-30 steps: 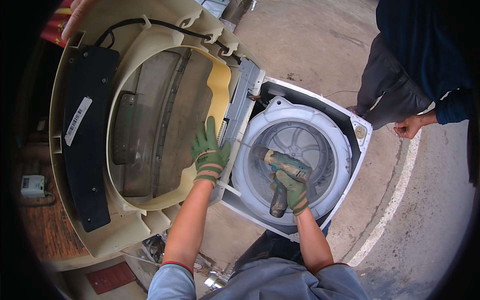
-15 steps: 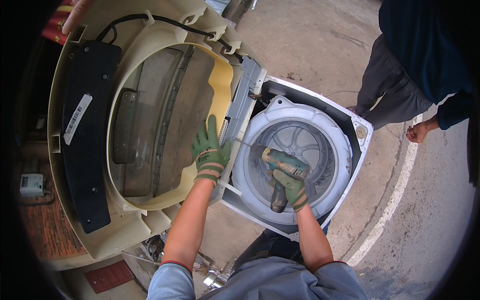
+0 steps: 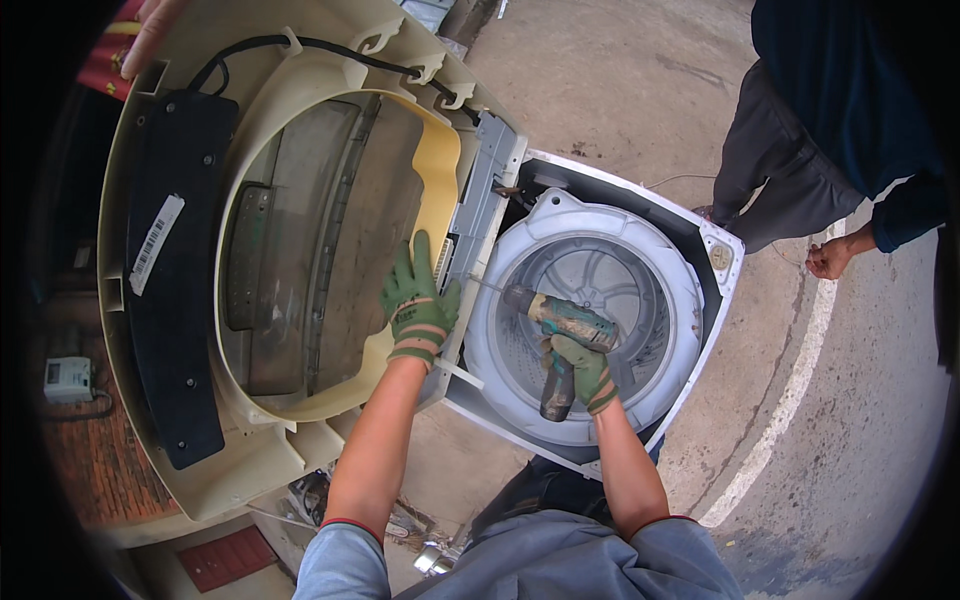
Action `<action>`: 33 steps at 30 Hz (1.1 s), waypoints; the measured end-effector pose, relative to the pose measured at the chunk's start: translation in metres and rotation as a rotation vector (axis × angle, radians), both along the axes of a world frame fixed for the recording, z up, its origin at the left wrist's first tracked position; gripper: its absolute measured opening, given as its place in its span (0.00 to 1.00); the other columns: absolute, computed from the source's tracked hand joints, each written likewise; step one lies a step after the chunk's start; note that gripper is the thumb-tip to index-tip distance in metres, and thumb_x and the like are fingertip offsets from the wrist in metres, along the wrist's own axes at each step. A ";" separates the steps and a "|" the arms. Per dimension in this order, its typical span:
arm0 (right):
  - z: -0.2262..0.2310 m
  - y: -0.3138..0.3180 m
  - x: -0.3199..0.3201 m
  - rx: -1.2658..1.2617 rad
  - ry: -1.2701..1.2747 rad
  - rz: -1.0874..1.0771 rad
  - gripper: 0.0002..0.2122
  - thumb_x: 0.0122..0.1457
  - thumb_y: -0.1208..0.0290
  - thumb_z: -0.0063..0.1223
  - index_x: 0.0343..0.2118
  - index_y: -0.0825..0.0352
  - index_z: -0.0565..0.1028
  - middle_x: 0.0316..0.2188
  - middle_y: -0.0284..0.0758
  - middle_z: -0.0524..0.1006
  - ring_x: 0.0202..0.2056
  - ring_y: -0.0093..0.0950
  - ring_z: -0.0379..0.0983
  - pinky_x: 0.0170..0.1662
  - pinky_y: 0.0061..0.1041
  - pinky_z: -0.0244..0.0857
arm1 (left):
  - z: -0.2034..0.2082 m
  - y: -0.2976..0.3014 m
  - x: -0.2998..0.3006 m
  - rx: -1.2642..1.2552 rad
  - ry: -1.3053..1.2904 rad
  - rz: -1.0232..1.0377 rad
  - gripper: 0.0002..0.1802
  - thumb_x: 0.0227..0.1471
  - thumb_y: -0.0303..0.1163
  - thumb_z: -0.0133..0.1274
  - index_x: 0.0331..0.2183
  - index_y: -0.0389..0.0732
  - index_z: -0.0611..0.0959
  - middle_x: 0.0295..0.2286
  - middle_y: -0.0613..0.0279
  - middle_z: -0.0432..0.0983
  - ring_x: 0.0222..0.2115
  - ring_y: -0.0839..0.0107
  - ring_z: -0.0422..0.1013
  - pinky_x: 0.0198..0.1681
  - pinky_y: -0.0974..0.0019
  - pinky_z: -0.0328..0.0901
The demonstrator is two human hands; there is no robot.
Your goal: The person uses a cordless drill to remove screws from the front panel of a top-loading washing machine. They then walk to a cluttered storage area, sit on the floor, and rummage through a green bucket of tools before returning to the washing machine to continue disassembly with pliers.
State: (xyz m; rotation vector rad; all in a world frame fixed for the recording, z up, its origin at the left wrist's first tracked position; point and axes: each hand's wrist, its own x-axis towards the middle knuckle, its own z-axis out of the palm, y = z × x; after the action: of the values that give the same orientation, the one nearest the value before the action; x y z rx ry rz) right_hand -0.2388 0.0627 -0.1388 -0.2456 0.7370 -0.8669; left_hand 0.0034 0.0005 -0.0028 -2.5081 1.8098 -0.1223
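My right hand (image 3: 588, 374), in a green glove, is wrapped round the grip of a teal and black cordless drill (image 3: 572, 324). The drill lies level above the tub, its long thin bit pointing left at a grey strip (image 3: 480, 205). That strip runs along the edge of a cream washing machine top cover (image 3: 262, 468), tipped up on the left with its underside showing. My left hand (image 3: 415, 308), also gloved, lies with fingers stretched on the cover's inner rim beside the strip. Whether the bit touches a screw is too small to tell. Below sits the opened washing machine (image 3: 488, 375).
Another person's hand (image 3: 150, 38) is at the cover's upper left corner. A second person (image 3: 800, 150) stands at the right, one hand (image 3: 838, 256) hanging low. A black cable (image 3: 330, 42) runs along the cover. A grey-white box (image 3: 68, 380) is on the brick wall.
Both hands and the drill hold nearly the same place on the work. The whole view has shifted slightly. The standing person's hand at the right has risen a little.
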 end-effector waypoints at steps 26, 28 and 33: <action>0.008 -0.019 -0.014 0.008 -0.004 0.063 0.12 0.59 0.67 0.64 0.44 0.66 0.79 0.33 0.34 0.81 0.29 0.25 0.77 0.35 0.27 0.73 | -0.083 0.012 -0.069 -0.588 1.456 1.013 0.30 0.63 0.46 0.50 0.62 0.43 0.68 0.43 0.55 0.80 0.26 0.66 0.79 0.24 0.68 0.70; 0.001 -0.018 -0.015 0.019 -0.005 0.063 0.13 0.59 0.67 0.63 0.44 0.66 0.79 0.34 0.34 0.81 0.29 0.25 0.77 0.35 0.27 0.73 | -0.095 0.003 -0.066 -0.663 1.484 1.096 0.28 0.62 0.48 0.51 0.59 0.44 0.72 0.42 0.56 0.80 0.27 0.64 0.79 0.24 0.65 0.70; -0.006 -0.020 -0.019 0.048 -0.045 0.085 0.14 0.60 0.72 0.61 0.49 0.66 0.79 0.38 0.33 0.82 0.34 0.23 0.77 0.37 0.25 0.74 | -0.116 -0.015 -0.058 -0.664 1.478 1.189 0.25 0.60 0.49 0.55 0.49 0.39 0.80 0.43 0.57 0.80 0.27 0.61 0.78 0.25 0.61 0.70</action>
State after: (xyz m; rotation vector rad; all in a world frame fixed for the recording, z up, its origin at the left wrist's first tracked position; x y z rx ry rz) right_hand -0.2577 0.0431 -0.1452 -0.2124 0.7004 -0.7708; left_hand -0.0547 -0.0141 -0.1186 -3.9397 -0.4569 1.7184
